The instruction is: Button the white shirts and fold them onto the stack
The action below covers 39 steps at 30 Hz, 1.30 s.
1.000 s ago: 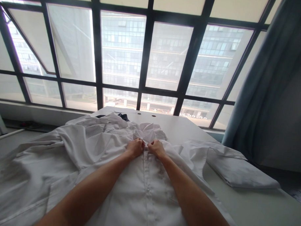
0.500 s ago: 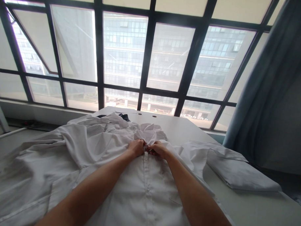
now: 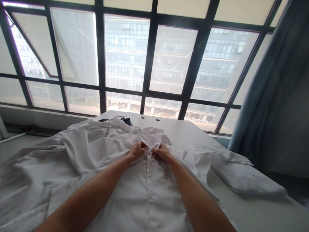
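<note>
A white shirt lies spread front side up on the table, its button strip running down the middle and its collar at the far end. My left hand pinches the shirt's fabric at the left side of the collar base. Just across the strip, my right hand is closed on the fabric at the right side of the collar base. A small gap separates the two hands. The fingertips are partly hidden, and the collar button cannot be made out.
More white garments are heaped at the left and behind the collar, with a dark item among them. Folded white cloth rests on the white table at the right. Beyond stand large windows and a grey-blue curtain.
My hands have moved slightly apart at the collar base, the left one shifting a little to the left. Both remain closed at the fabric.
</note>
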Tool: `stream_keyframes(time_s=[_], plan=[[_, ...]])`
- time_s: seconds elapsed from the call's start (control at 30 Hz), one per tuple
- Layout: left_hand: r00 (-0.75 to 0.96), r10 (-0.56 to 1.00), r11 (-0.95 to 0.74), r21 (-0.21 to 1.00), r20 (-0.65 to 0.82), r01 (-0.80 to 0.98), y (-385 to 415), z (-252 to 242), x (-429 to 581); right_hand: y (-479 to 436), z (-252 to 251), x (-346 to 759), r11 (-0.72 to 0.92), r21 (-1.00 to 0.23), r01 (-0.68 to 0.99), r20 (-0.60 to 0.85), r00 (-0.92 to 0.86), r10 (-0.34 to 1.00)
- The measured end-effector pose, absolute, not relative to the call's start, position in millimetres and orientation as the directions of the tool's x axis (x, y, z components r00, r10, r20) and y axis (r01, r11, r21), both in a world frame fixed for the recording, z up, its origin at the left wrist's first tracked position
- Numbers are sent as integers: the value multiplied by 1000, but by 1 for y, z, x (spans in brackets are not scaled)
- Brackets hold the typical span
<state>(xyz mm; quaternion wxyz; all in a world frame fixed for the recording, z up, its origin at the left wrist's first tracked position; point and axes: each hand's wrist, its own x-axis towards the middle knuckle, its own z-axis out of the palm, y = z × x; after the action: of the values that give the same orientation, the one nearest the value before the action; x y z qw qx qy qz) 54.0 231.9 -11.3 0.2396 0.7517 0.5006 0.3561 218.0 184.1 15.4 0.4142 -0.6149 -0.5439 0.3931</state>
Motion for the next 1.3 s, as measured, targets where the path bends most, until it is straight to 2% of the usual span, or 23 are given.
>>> stream_keyframes(time_s=[0.17,0.3,0.47,0.63,0.83,1.03,1.17,1.3], plan=[[307,909,-403,784,283,472,231,-9,51,184,18,213,-22,-922,388,-24,-1,1000],[337,898,-407,827,283,388,228,-7,50,184,16,213,20,-936,352,-11,-83,996],[366,898,-375,861,245,343,230,-8,48,190,7,215,85,-900,428,73,-46,996],[405,871,-426,836,277,345,231,-10,47,195,-1,216,114,-903,413,97,-63,993],[379,857,-497,753,348,432,228,-11,50,199,-8,217,120,-936,331,101,-74,992],[300,888,-457,753,349,474,227,-9,51,203,-14,216,162,-943,291,148,-70,986],[249,917,-391,823,312,412,227,-11,54,207,-17,214,207,-895,395,210,-37,977],[209,962,-223,946,174,237,228,-15,59,207,-18,210,282,-797,534,343,16,939]])
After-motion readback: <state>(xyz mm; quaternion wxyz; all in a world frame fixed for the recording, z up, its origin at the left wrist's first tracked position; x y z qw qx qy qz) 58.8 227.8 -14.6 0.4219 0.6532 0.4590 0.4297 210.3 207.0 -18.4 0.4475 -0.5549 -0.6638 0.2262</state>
